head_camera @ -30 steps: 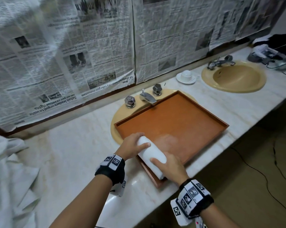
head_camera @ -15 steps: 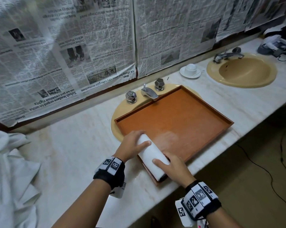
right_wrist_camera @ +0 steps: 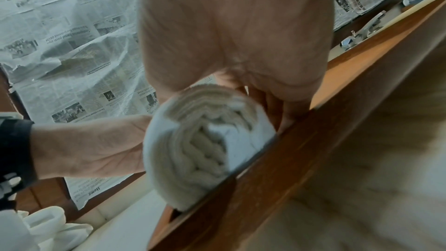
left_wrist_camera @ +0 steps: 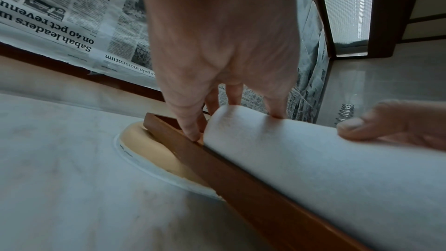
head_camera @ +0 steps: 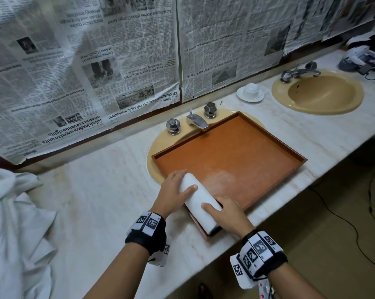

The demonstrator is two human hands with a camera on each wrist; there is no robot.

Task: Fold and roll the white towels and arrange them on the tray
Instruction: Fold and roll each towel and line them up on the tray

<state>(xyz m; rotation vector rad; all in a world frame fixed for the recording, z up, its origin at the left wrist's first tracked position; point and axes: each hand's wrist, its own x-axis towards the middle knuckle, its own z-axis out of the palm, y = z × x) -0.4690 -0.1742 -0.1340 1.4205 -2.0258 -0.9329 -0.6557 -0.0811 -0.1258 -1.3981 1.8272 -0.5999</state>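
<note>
your left hand [head_camera: 173,190] and your right hand [head_camera: 227,214] both hold one rolled white towel [head_camera: 200,201]. the roll lies inside the wooden tray [head_camera: 290,152], along its left wall, in the near left corner. your left hand wraps the far end of the roll: thumb across the top, fingers [left_wrist_camera: 190,127] reaching down between the roll and the tray wall. your right hand wraps the near end: thumb on top, fingers [right_wrist_camera: 287,115] curled down the tray-floor side. the right wrist view shows the spiral layers at the roll's near end, close against the tray's near wall.

the tray sits on a marble counter [head_camera: 100,201], partly over a beige sink [head_camera: 158,145] with a chrome faucet [head_camera: 196,120]. a heap of unfolded white towels [head_camera: 11,223] lies at the far left of the counter, well apart from the tray. a cup and saucer [head_camera: 250,92] stand between this sink and a second sink [head_camera: 318,94]. newspaper sheets [head_camera: 85,61] cover the wall.
</note>
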